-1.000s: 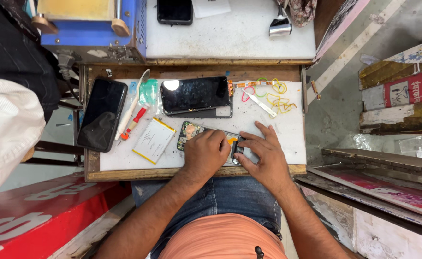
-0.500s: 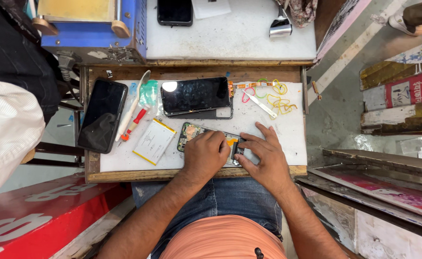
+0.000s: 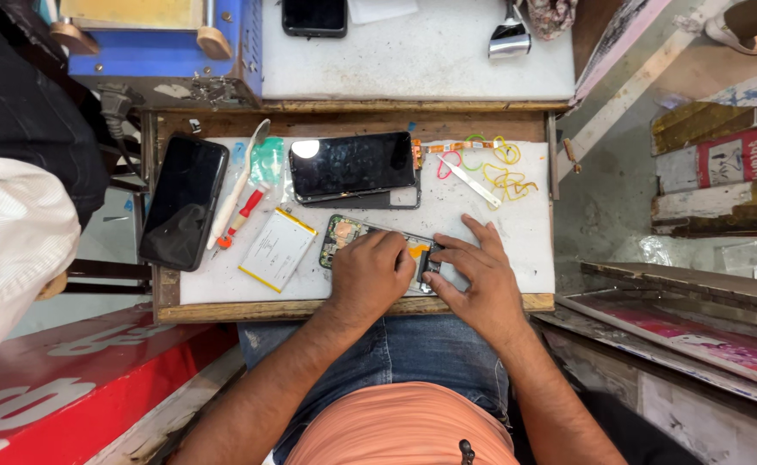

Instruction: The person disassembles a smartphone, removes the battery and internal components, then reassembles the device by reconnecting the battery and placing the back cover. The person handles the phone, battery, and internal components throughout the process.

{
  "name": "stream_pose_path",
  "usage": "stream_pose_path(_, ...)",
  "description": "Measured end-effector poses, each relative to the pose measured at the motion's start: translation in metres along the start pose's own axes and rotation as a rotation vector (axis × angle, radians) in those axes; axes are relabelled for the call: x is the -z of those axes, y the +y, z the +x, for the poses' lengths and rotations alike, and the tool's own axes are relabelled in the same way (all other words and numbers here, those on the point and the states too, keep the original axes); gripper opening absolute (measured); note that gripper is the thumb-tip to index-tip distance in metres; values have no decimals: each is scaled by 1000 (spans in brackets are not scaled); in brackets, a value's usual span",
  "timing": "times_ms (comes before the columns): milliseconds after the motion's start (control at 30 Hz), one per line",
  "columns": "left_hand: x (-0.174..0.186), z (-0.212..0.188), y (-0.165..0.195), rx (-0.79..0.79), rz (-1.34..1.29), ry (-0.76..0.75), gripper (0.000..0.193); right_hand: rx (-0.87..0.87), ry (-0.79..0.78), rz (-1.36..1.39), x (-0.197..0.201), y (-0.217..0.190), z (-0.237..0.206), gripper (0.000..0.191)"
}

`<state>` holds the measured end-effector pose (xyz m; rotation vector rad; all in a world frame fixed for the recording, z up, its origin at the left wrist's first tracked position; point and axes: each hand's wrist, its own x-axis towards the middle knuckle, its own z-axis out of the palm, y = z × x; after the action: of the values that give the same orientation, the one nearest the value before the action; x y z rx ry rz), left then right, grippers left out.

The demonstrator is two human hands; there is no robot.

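Observation:
An opened phone body with a green circuit board lies on the small white worktop. My left hand rests on its middle, fingers curled, covering most of it. My right hand presses on its right end, fingertips spread on the inner parts. Whether a small tool is pinched in my left fingers cannot be made out. A flat white battery lies just left of the phone body.
A black phone lies at the left edge and a dark screen panel at the back. A red-handled screwdriver, a white spudger, coloured rubber bands. A blue machine stands behind. A person's white sleeve at left.

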<state>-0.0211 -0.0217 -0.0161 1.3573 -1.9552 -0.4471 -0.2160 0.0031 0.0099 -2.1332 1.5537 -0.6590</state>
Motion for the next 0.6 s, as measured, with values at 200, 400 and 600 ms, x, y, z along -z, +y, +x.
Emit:
stream_pose_path(200, 0, 0, 0, -18, -2, 1, 11, -8, 34, 39, 0, -2, 1, 31)
stream_pose_path(400, 0, 0, 3, 11, 1, 44, 12, -20, 37, 56, 1, -2, 0, 32)
stream_pose_path(600, 0, 0, 2, 26, 10, 59, 11, -19, 28, 51, 0, -1, 0, 31)
